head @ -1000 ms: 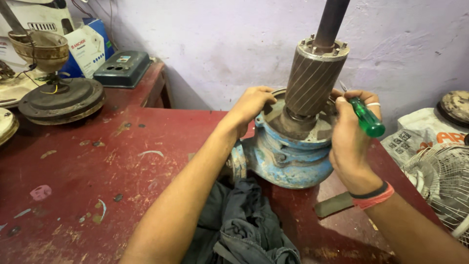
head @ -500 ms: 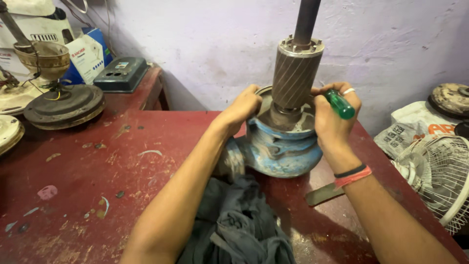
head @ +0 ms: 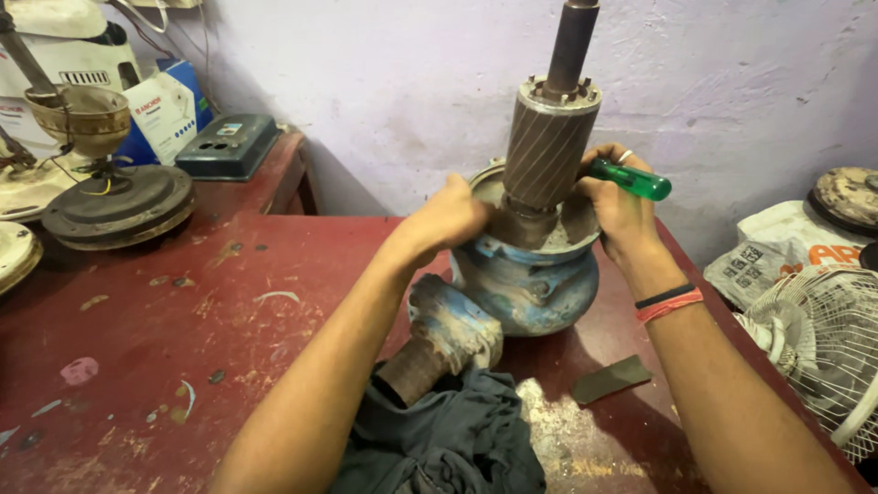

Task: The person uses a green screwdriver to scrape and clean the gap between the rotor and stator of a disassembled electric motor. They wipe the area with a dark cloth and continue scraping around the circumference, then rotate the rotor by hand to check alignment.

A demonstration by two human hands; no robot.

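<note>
A blue pump motor housing (head: 526,288) stands on a red workbench (head: 183,348). Out of its top rises a ribbed rotor (head: 549,146) on a dark steel shaft (head: 572,46). My left hand (head: 448,220) grips the housing rim on the left side. On the right side of the rim rests my right hand (head: 622,210), which also holds a green-handled screwdriver (head: 636,178). A blue side outlet (head: 448,329) of the housing points toward me, over a dark grey cloth (head: 448,439).
A ceiling fan motor (head: 114,201) and a brass-coloured part stand at the left. A dark electrical box (head: 229,146) and cartons sit behind. A flat dark strip (head: 611,380) lies near the housing. A white fan guard (head: 823,357) and bags are at the right.
The view has shifted so the housing and rotor sit lower and more central. Both hands stay on the rim; the right hand with the screwdriver has risen slightly along the rotor.
</note>
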